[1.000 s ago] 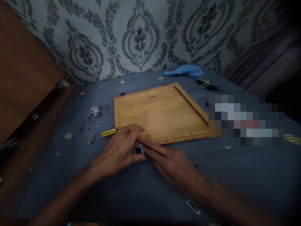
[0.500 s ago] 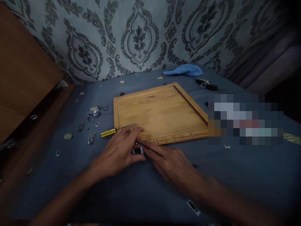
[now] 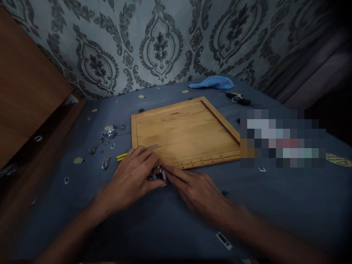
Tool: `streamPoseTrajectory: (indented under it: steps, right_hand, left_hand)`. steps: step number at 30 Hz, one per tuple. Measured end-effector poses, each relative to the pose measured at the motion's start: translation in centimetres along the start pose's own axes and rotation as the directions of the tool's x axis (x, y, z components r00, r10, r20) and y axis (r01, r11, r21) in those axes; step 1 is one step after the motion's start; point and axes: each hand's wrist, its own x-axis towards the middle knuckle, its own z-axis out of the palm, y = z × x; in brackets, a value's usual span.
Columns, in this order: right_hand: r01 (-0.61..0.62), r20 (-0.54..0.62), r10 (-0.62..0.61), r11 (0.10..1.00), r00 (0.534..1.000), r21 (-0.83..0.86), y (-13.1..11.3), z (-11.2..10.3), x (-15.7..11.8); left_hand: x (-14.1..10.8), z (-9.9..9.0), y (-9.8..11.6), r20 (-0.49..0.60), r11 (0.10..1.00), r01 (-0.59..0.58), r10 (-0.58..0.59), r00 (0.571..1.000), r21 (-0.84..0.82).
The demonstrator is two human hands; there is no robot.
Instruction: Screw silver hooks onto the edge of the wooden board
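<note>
A metal cabinet hinge sits at the near left edge of a framed wooden door panel. My left hand closes around it from the left, thumb below and fingers above. From the other side, the fingers of my right hand are pressed together, their tips touching the hinge's upper right. Whatever those tips pinch, if anything, is hidden. Behind my left hand lies a screwdriver with a yellow handle, its shaft resting over the panel. Small dark holes run along the panel's near edge.
Several loose hinges and small metal parts lie on the dark blue sheet to the left. A blue cloth and a dark tool are at the back right. A wooden cabinet stands at left. Something blurred out covers the right.
My left fingers have drawn back and curled in, baring more of the hinge and covering more of the screwdriver handle. My right hand stays at the hinge. The view has shifted slightly.
</note>
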Motion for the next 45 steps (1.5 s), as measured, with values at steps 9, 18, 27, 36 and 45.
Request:
streamPoseTrajectory:
  steps: [9,18,27,36,45]
  right_hand:
    - [-0.005,0.004,0.005,1.0,1.0,0.001,-0.11,-0.15,0.19]
    - [-0.019,0.011,0.019,1.0,1.0,-0.016,-0.06,-0.12,0.29]
    - [-0.045,0.054,0.045,0.999,0.998,-0.011,-0.13,-0.26,0.22]
    - [-0.042,0.026,0.041,0.999,0.999,0.02,-0.12,-0.26,0.34]
    - [-0.041,0.028,0.041,0.999,0.999,0.002,-0.09,-0.39,0.34]
  left_hand:
    - [-0.03,0.21,0.08,0.036,0.999,-0.011,0.012,0.999,-0.033]
    - [-0.23,0.61,0.27,0.02,0.998,-0.016,0.017,1.0,-0.066]
    - [0.07,0.12,0.3,0.087,0.998,0.01,-0.004,0.996,-0.068]
    - [0.03,0.39,-0.04,0.072,0.998,-0.013,0.017,0.997,-0.06]
    - [-0.1,0.42,0.02,0.042,0.998,-0.045,0.047,0.998,-0.041]
